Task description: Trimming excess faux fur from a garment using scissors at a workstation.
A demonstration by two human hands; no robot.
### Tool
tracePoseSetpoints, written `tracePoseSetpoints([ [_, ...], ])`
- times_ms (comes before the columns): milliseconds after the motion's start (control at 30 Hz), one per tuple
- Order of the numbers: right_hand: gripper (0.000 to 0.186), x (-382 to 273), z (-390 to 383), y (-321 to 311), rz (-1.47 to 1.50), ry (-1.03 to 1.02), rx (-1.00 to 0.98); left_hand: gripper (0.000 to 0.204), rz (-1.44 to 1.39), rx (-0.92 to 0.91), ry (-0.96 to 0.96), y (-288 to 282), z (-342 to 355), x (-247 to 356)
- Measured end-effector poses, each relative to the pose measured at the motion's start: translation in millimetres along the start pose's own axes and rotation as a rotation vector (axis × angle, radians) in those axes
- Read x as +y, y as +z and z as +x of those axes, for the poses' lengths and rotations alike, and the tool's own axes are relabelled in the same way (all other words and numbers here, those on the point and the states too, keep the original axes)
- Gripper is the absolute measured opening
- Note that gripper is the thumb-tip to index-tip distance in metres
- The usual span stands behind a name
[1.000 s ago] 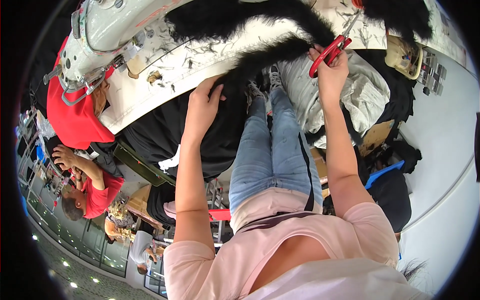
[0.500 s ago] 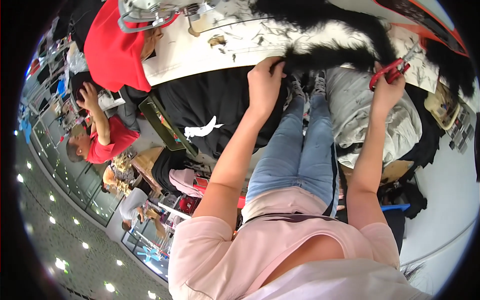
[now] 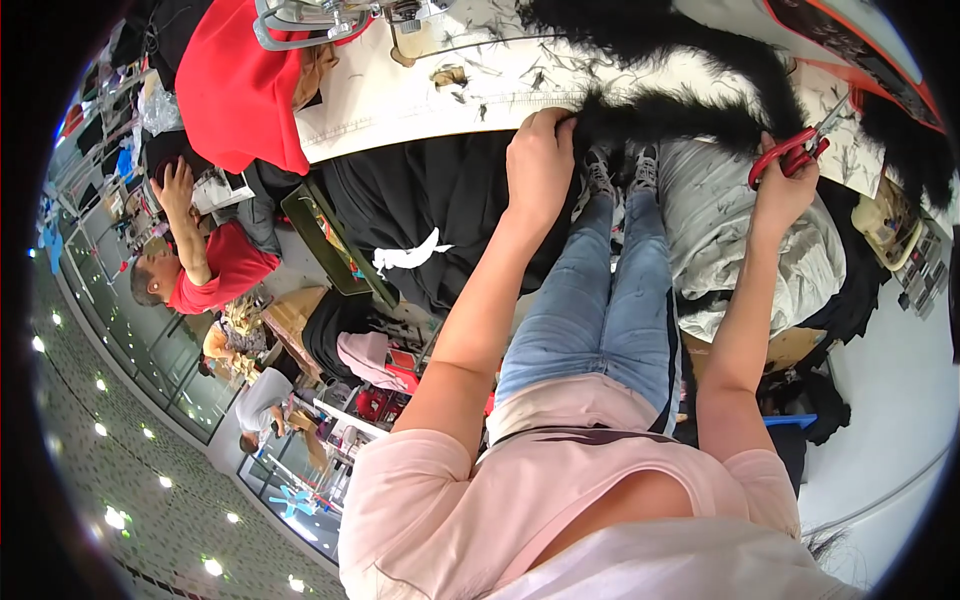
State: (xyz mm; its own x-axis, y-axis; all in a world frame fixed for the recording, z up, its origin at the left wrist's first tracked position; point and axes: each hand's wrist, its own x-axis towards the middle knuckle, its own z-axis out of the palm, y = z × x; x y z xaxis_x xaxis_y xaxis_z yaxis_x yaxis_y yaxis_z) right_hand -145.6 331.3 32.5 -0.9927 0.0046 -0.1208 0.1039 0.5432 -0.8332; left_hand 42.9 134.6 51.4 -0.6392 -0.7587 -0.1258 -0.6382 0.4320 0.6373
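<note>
A strip of black fur [image 3: 680, 116] stretches along the near edge of the white table [image 3: 390, 112]. Its left end is pinched between the thumb and fingers of my left hand [image 3: 540, 165]. Red-handled scissors [image 3: 795, 157] sit in my right hand [image 3: 784, 200], their blades pointing up and to the right, away from the strip. The fingertips of that hand touch the strip's right end, where the fur bends back to a longer black length [image 3: 690, 45] lying farther across the table. Whether they also grip the fur, I cannot tell.
Dark fur scraps lie over the tabletop. Red cloth [image 3: 235, 90] and a metal machine part [image 3: 310, 25] are at the left. Below the edge hang black fabric [image 3: 430, 190] and a grey-white fabric heap [image 3: 745, 240]. A person in red [image 3: 225, 270] works at far left.
The view has shifted slightly, so the table and hands appear a little farther right. Both hands keep the same holds on the fur strip and scissors.
</note>
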Motion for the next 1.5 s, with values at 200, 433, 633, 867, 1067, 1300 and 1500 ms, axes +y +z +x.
tracePoseSetpoints([
  [200, 0.028, -6, -4, -3, -0.034, 0.024, -0.016, 0.015, -0.278, -0.105, -0.186, -7, 4, 10],
  [433, 0.027, -3, -47, -17, 0.425, 0.054, 0.000, 0.018, -0.740, -0.029, -0.315, -30, 12, 6],
  [633, 0.023, 11, -85, -35, 0.353, 0.116, -0.131, 0.028, -1.285, 0.350, -0.477, -68, 30, -28],
  [867, 0.020, 20, -107, -45, 0.301, 0.206, -0.255, 0.050, -1.012, 0.575, -0.399, -93, 68, -122],
  [1067, 0.025, 54, -143, -78, 0.257, 0.394, -0.291, 0.073, -0.286, 0.437, -0.230, -81, 53, -99],
  [1300, 0.026, 113, -199, -119, 0.220, 0.561, -0.255, 0.053, 0.069, 0.289, -0.055, -64, -13, -81],
  [1500, 0.026, 134, -206, -143, 0.088, 0.683, -0.257, 0.034, 0.107, 0.222, 0.206, -50, -73, -90],
])
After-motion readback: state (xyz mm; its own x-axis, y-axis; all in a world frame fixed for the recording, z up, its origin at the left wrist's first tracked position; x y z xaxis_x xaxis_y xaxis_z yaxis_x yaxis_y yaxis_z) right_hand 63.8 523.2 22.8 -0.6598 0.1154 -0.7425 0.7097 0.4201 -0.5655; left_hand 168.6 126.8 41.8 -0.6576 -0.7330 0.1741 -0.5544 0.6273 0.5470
